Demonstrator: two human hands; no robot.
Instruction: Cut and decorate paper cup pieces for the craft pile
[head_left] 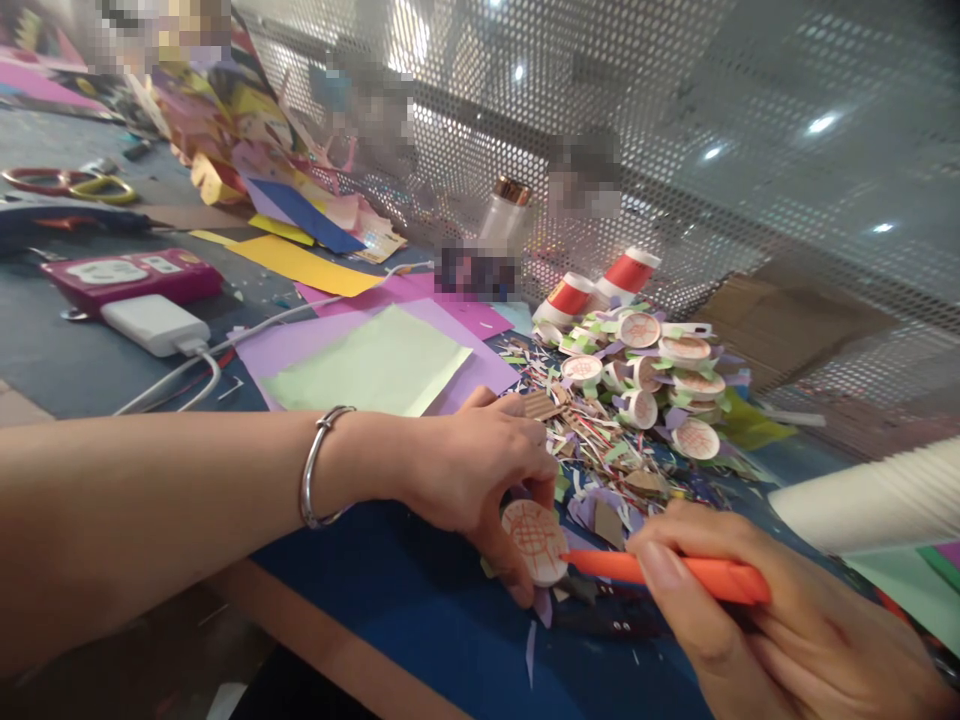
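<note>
Between the thumb and fingers of my left hand (480,470) is a small round white disc-like piece (534,545), its face covered in orange crossing lines. Bits of purple paper stick out beneath it. My right hand (750,620) grips an orange marker (675,573), whose tip touches or nearly touches the right side of the disc face. Behind my hands lies a pile of similar round pieces (639,330) with orange-marked faces and green and purple paper strips attached. Paper scraps (600,430) are strewn between that pile and my left hand.
Green paper (375,365) lies on purple sheets past my left wrist. Stacked white cups (870,495) lie at the right, red-and-white cups (628,275) behind the pile. A white charger (156,325) with cables and scissors (67,185) are at left. A perforated metal panel (465,120) borders the table.
</note>
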